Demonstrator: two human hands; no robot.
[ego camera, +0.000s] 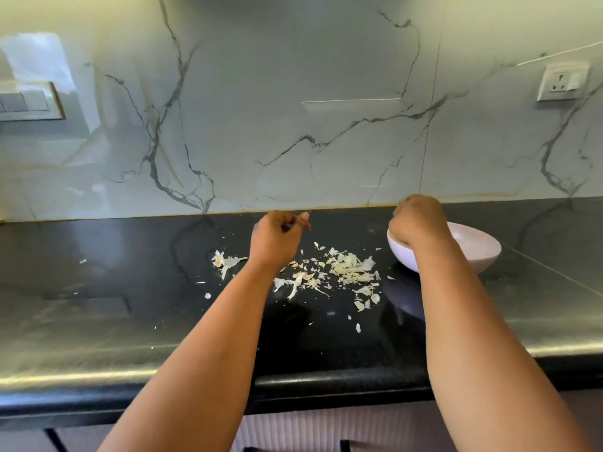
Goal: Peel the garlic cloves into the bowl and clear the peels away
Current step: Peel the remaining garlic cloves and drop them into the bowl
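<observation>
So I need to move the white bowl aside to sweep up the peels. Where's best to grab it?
Take the bowl by its bare right rim, coming from the right: the right hand covers its left edge, and its round sides slope away, so pinch the rim.

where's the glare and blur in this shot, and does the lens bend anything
Head view: window glare washes the marble backsplash at upper left, and a bright sheen runs along the black counter near its front edge; both hands, left hand and right hand, look slightly soft; the wide lens bows the counter edge; the garlic peels stay fairly sharp beside the white bowl.
</observation>
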